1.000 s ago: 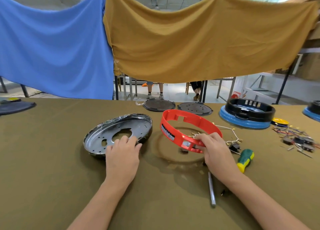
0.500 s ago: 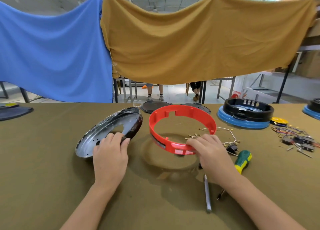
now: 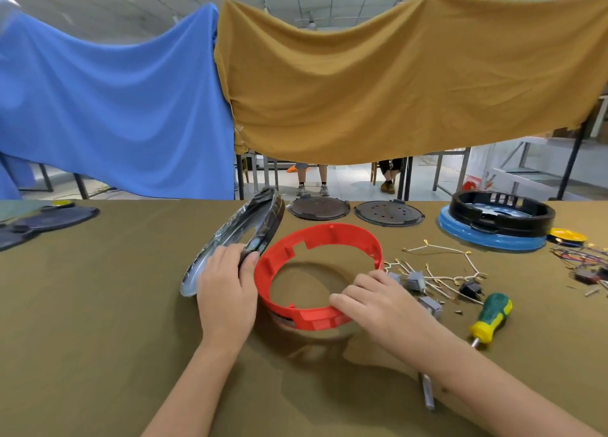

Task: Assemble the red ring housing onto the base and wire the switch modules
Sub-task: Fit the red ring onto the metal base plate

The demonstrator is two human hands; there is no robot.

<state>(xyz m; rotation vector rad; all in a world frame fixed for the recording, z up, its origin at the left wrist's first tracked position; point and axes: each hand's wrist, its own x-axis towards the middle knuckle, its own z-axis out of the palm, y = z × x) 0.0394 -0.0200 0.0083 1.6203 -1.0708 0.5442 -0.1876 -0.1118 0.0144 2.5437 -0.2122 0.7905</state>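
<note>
- The red plastic ring housing (image 3: 318,273) lies on the olive cloth-covered table (image 3: 98,321); it serves as the landmark.
- The right hand (image 3: 378,300) grips the ring's near rim, fingers curled over the edge.
- Just left of the ring, the left hand (image 3: 227,292) holds the round shiny metal base pan (image 3: 240,239) tilted steeply on its edge.
- Right of the ring lie small grey switch modules with cream wires (image 3: 427,277), then a green-and-yellow-handled screwdriver (image 3: 490,316).

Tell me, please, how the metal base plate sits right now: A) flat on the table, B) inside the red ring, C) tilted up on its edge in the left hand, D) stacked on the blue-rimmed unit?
C: the left hand grips the metal base plate, which stands tilted on edge beside the red ring.
</note>
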